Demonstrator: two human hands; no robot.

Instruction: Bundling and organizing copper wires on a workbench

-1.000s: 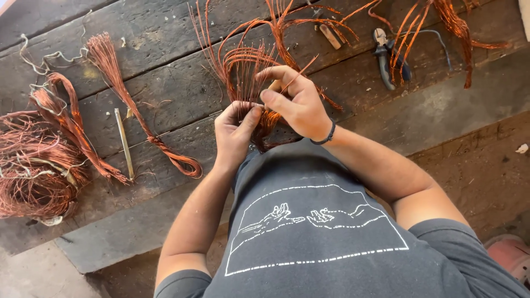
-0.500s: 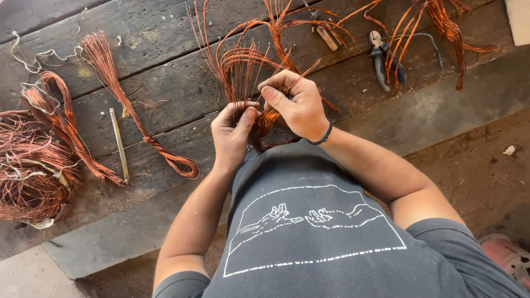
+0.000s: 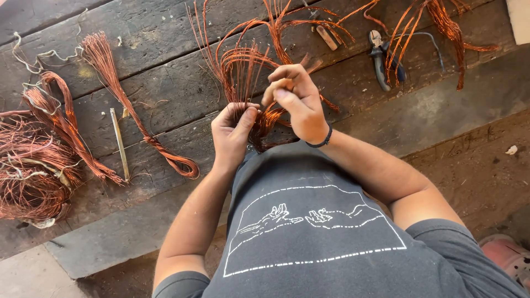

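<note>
We worked a fan of copper wire strands (image 3: 243, 66) over the dark wooden bench (image 3: 165, 49).
Our left hand (image 3: 233, 129) was clamped on the strands' base; our right hand (image 3: 295, 99) pinched together at their upper part.

The person wore a dark grey short-sleeved T-shirt (image 3: 320, 232), its sleeves ending above the elbows and leaving both forearms bare. Across the chest ran a white line drawing of two outstretched hands nearly meeting at the fingertips, set inside a four-sided outline made partly of a solid line and partly of a dashed line along its lower edge. The right hand (image 3: 295, 99) carried a thin black band (image 3: 322, 141) snug around the wrist; the left hand (image 3: 232, 132) and its wrist were bare. At the lower right corner a pink perforated clog (image 3: 505, 256) covered one foot.
</note>
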